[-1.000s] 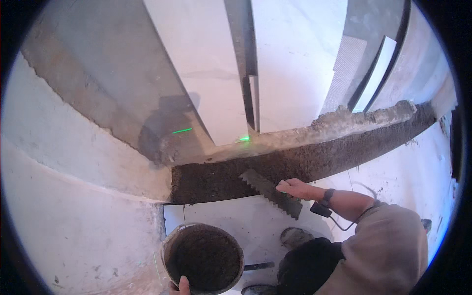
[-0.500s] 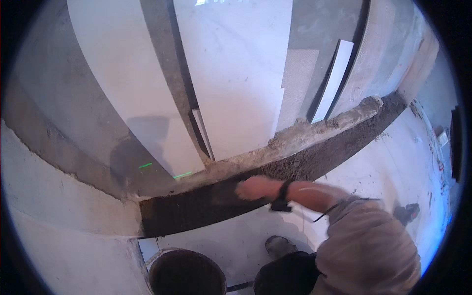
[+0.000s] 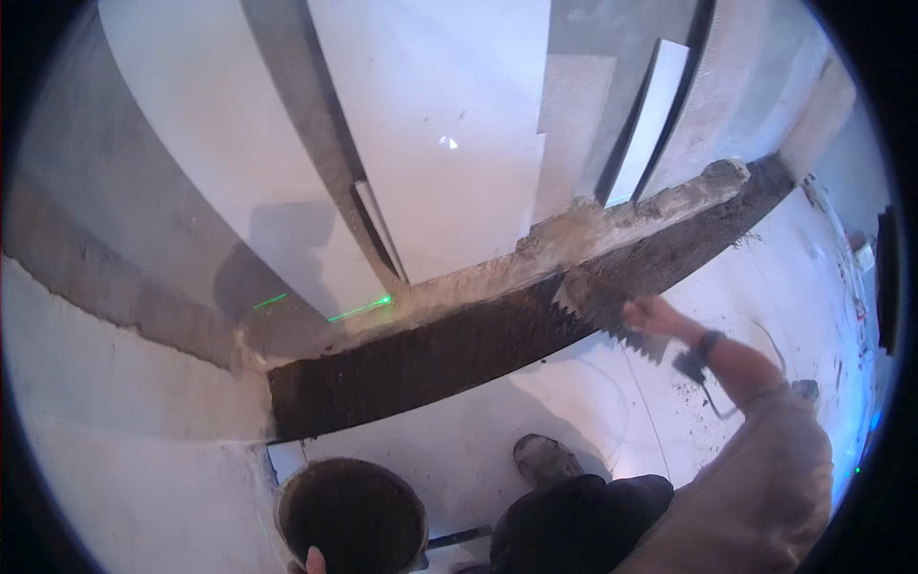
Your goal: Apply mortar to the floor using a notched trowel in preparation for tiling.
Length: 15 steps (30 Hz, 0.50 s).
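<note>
Notched trowel (image 3: 612, 311) held against a dark strip of mortar (image 3: 449, 359) at the foot of a tiled wall (image 3: 440, 143).

The trowel is gripped by the right hand (image 3: 655, 314), the grip closed round its handle, which is hidden under the fingers; the toothed blade is laid on the right part of the mortar strip, just below the rough ledge (image 3: 612, 225) of the wall. Only a fingertip of the left hand (image 3: 314, 560) is seen at the lower edge, touching the rim of a dark bucket (image 3: 352, 517); whether that grip is open or closed cannot be told, as the hand is cut off. The bucket is set on the pale floor (image 3: 574, 402), near the strip's left end. A shoe (image 3: 545, 459) is partly covered by the person's dark knee. Green laser lines (image 3: 359, 308) are cast on the wall.
</note>
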{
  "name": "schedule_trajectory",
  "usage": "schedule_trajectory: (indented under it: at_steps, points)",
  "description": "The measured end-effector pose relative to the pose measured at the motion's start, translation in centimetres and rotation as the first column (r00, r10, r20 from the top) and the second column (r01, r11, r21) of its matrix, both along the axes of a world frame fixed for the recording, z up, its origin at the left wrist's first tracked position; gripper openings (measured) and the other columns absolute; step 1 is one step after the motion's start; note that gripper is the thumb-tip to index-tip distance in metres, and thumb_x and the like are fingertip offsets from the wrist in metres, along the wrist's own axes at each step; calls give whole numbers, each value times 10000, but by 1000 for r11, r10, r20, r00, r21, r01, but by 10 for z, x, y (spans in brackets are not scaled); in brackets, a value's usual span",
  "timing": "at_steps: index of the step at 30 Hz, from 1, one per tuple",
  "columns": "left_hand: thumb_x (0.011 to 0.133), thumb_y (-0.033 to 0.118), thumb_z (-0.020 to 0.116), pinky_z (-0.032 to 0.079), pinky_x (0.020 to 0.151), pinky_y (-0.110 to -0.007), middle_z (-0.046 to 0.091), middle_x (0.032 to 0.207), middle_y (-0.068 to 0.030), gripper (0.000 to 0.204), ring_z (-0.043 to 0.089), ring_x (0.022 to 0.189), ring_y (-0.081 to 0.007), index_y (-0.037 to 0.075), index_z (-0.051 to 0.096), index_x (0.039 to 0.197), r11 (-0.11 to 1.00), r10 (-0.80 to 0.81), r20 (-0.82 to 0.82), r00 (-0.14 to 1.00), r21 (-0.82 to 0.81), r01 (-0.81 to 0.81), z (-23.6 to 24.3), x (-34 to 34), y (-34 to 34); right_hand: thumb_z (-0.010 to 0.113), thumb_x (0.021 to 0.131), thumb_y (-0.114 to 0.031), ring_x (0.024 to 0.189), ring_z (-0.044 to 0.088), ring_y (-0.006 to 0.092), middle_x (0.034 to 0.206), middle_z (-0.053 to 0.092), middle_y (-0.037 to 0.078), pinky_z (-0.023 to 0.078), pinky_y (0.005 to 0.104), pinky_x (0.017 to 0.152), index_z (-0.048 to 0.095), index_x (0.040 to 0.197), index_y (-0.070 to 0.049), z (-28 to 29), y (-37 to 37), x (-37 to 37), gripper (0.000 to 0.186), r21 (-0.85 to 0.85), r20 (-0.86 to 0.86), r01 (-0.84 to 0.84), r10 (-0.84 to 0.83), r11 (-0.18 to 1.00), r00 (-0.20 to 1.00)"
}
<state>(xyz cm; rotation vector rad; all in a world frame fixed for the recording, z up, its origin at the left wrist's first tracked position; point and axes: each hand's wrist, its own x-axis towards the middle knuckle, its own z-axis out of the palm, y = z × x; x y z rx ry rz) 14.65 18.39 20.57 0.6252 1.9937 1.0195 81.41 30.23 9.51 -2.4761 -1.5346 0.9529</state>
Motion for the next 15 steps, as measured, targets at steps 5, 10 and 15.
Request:
schedule_trajectory:
  at_steps: [5,10,15]
  points:
    - [762,268,793,484,736,-307,644,964,-115,480,584,848,-159,-73,599,1039,1000,9,-36,999,8,-9,-5,23,19,688,746,-205,736,632,209,839,640,94,497,380,657,593,978,-63,48,20,-134,288,100,-356,-493,494,864,793]
    - [699,356,831,450,566,-291,588,725,-52,488,521,633,-122,-45,580,816,998,-21,-268,963,-66,4,-7,40,27,622,736,-147,692,663,321,695,630,96,506,461,568,603,856,-91,113,68,-272,133,316,188,-949,980,8,71]
    - [684,371,826,488,624,-316,636,777,-104,501,585,668,-166,-61,599,798,998,-35,-286,958,44,50,-12,53,24,602,712,-107,636,662,303,685,644,96,505,420,515,640,805,-117,110,79,-371,101,157,340,-964,928,-212,-149]
